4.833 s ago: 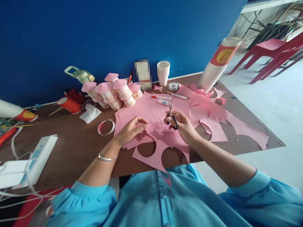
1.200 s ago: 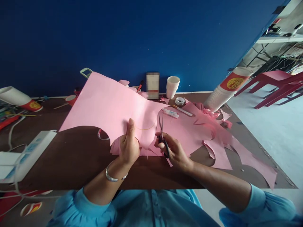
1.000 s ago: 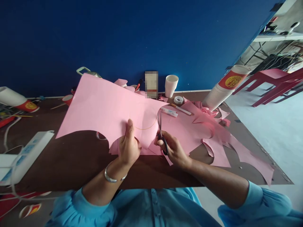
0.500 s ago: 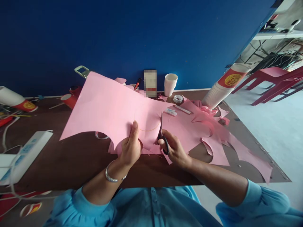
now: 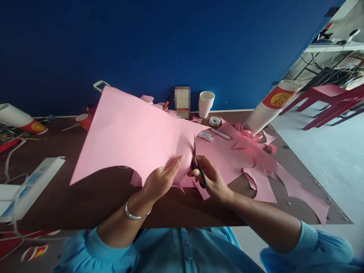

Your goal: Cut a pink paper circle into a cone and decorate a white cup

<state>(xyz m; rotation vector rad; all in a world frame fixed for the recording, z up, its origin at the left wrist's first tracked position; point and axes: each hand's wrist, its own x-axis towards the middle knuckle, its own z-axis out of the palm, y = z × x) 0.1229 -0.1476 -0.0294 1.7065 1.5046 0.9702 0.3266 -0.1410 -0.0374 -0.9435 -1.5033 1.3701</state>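
A large sheet of pink paper (image 5: 125,132) with curved cut-outs along its lower edge is held up over the table. My left hand (image 5: 160,180) grips its lower edge, thumb on top and fingers hidden beneath. A faint round outline is drawn on the sheet just beyond my thumb. My right hand (image 5: 212,180) is closed around black-handled scissors (image 5: 201,177), whose blades point away from me at the sheet's right edge, beside the drawn circle. More pink paper (image 5: 224,161) lies flat under and to the right of the scissors.
Curved pink offcuts (image 5: 304,191) spread across the table's right side. Stacked paper cups (image 5: 267,108) lean at the right, with another white stack (image 5: 206,104) by the blue wall. A tape roll (image 5: 215,121) lies near it. At the left is a power strip (image 5: 34,187) with cables.
My left thumb has shifted right and lies flatter along the paper, nearer the scissors. The sheet's left corner has dropped a little. The scissors remain at the right edge.
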